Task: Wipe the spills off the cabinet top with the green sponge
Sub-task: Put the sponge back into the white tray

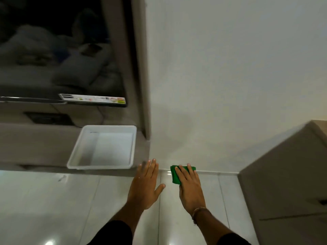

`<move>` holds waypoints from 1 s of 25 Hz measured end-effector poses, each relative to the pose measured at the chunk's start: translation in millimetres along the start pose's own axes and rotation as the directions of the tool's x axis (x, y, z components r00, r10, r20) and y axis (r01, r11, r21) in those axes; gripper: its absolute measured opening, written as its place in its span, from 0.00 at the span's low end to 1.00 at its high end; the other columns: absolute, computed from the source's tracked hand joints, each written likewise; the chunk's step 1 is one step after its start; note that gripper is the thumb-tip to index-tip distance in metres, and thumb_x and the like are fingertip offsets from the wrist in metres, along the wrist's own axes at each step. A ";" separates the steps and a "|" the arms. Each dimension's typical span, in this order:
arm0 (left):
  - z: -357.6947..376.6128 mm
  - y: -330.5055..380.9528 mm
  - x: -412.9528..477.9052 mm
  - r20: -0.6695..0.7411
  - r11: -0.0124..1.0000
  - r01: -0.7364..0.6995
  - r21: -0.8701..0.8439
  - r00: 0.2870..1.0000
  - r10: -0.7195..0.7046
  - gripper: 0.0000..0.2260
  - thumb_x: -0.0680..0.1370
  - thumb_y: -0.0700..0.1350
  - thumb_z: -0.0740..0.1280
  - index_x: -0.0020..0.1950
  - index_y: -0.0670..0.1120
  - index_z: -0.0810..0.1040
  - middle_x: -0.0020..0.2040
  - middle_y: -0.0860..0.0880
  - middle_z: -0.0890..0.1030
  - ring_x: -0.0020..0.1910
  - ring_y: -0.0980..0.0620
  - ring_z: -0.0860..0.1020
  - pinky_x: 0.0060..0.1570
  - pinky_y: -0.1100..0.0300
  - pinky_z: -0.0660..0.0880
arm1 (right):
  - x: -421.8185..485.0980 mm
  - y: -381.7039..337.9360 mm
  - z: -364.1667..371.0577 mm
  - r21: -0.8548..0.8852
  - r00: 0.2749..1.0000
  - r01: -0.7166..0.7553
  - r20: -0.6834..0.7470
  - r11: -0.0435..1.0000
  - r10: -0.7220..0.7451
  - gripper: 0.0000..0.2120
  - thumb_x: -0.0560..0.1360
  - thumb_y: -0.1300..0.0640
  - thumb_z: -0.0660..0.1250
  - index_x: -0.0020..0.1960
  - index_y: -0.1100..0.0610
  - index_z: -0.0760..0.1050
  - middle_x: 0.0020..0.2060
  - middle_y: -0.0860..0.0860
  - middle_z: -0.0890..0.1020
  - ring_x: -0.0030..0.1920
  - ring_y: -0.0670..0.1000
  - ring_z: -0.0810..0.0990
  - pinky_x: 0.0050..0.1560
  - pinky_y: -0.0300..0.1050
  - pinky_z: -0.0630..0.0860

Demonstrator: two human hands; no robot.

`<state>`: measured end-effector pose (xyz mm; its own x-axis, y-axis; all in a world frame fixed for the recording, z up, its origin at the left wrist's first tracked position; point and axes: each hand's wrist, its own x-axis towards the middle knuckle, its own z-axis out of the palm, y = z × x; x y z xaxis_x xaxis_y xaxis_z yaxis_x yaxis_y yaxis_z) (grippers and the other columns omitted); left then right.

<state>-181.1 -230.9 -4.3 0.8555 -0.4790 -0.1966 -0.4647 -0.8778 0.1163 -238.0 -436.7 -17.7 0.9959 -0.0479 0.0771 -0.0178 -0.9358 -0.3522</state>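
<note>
The green sponge [175, 178] lies flat under the fingers of my right hand [190, 190], seen against the line where the white wall meets the glossy tiles. My left hand [145, 184] is open beside it, fingers apart, with its fingertips at the front right corner of the grey-brown cabinet top [35, 145]. The sponge is to the right of the cabinet, apart from it. I cannot make out any spill on the cabinet top.
A white plastic tray [83, 149], with nothing in it, sits at the cabinet's right end and overhangs the front edge. A dark TV screen [53, 50] hangs above the cabinet. A second beige cabinet [283, 174] stands at the right. Glossy floor tiles [53, 200] lie below.
</note>
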 end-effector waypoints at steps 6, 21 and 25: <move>-22.3 -167.1 3.4 -0.055 0.984 0.179 -0.003 0.982 -0.179 0.37 0.81 0.66 0.39 0.84 0.45 0.40 0.85 0.44 0.40 0.83 0.42 0.38 0.82 0.39 0.43 | 104.2 -149.6 62.7 0.050 0.985 0.146 0.081 0.988 -0.150 0.38 0.76 0.65 0.71 0.80 0.48 0.60 0.80 0.49 0.65 0.82 0.58 0.53 0.80 0.64 0.58; 1.0 -344.4 69.6 -0.055 0.993 0.055 -0.104 0.997 -0.061 0.37 0.83 0.65 0.45 0.84 0.42 0.51 0.85 0.41 0.49 0.84 0.41 0.43 0.82 0.39 0.50 | 226.1 -228.3 156.8 -0.099 0.966 0.107 0.248 0.989 -0.079 0.36 0.82 0.65 0.64 0.83 0.48 0.52 0.84 0.49 0.54 0.83 0.56 0.43 0.82 0.59 0.44; 3.6 -344.2 75.1 -0.051 0.993 0.039 -0.113 0.998 -0.045 0.37 0.83 0.65 0.45 0.84 0.41 0.50 0.85 0.40 0.48 0.84 0.41 0.43 0.81 0.38 0.50 | 222.4 -225.3 167.1 -0.134 0.962 0.081 0.270 0.988 -0.042 0.37 0.83 0.58 0.65 0.83 0.48 0.48 0.84 0.50 0.52 0.83 0.57 0.44 0.82 0.58 0.43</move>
<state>42.4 35.2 -62.6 0.8863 -0.4376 -0.1515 -0.4019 -0.8894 0.2176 2.3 -178.1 -77.0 0.9827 0.0877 -0.1630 0.0511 -0.9749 -0.2165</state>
